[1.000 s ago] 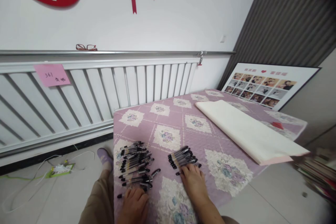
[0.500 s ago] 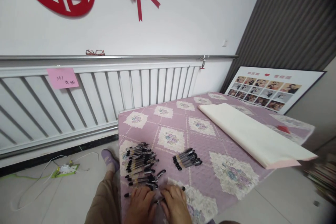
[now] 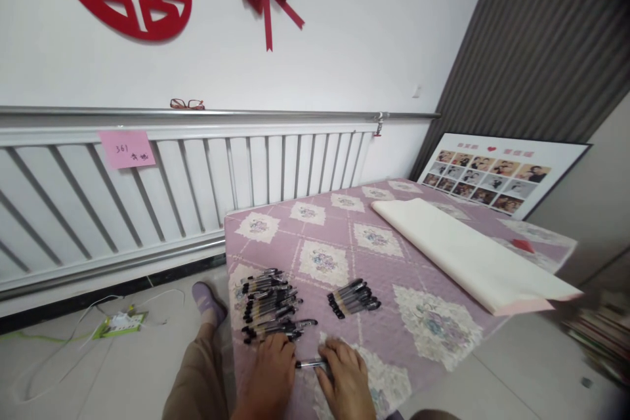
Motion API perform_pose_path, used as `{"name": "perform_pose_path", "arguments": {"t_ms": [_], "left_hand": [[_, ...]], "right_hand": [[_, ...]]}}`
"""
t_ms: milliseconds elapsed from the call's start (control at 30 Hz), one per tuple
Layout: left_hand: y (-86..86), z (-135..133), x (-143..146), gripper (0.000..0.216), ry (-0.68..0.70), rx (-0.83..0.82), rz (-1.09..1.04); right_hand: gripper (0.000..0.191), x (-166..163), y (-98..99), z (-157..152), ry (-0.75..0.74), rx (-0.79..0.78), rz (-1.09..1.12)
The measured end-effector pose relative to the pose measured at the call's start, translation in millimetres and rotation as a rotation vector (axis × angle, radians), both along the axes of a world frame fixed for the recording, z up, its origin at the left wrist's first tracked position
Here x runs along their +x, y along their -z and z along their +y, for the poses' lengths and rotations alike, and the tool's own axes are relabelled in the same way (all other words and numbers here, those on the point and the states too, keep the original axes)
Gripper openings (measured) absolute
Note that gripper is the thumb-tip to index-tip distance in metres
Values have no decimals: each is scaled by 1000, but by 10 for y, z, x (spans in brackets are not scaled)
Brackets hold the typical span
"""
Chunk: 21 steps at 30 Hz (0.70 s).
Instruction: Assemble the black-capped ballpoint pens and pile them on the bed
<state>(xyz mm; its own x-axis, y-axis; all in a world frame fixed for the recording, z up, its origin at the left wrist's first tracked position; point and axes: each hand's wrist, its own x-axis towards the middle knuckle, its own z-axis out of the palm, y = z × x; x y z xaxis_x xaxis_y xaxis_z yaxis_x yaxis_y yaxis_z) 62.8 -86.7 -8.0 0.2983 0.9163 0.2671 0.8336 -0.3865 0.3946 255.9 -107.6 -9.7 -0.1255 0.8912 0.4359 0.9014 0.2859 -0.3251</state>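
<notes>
At the near edge of the purple quilted surface (image 3: pixel 344 230), my left hand (image 3: pixel 268 367) and my right hand (image 3: pixel 347 377) meet on one black pen (image 3: pixel 311 363). Each hand pinches an end of it, and it lies level between them. Just above my left hand is a big loose pile of black pens (image 3: pixel 268 305). A smaller, tidier bundle of pens (image 3: pixel 354 297) lies to the right of that pile, clear of both hands.
A long folded cream sheet (image 3: pixel 467 256) lies across the right side of the surface. A framed photo collage (image 3: pixel 497 174) leans at the back right. A white radiator (image 3: pixel 197 184) with a pink note (image 3: pixel 126 148) runs along the wall. My knee (image 3: pixel 197 374) and a purple sock (image 3: pixel 207 298) show at the left.
My right hand left the small bundle of pens and came back to the near edge. Both hands now grip a single pen between them.
</notes>
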Motion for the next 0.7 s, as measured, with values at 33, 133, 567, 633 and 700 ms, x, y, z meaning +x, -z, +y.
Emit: {"name": "perform_pose_path", "arguments": {"t_ms": [33,133,567,633,700], "left_hand": [[-23,27,1,28,1,-6,-1],[-58,113,0,33,16,-12,-15],[4,103,-88,32,45,159,-172],[-15,63,-98,27,96,161,-163],[-49,32,-93,24,189,114,-126]], "right_hand": [[25,-6,-5,-2,3,2,2],[24,-13,-14,-5,12,0,15],[28,-16,-96,-21,-28,-76,72],[24,-29,-130,-22,-66,-99,85],[24,-33,-129,-18,-125,-93,111]]}}
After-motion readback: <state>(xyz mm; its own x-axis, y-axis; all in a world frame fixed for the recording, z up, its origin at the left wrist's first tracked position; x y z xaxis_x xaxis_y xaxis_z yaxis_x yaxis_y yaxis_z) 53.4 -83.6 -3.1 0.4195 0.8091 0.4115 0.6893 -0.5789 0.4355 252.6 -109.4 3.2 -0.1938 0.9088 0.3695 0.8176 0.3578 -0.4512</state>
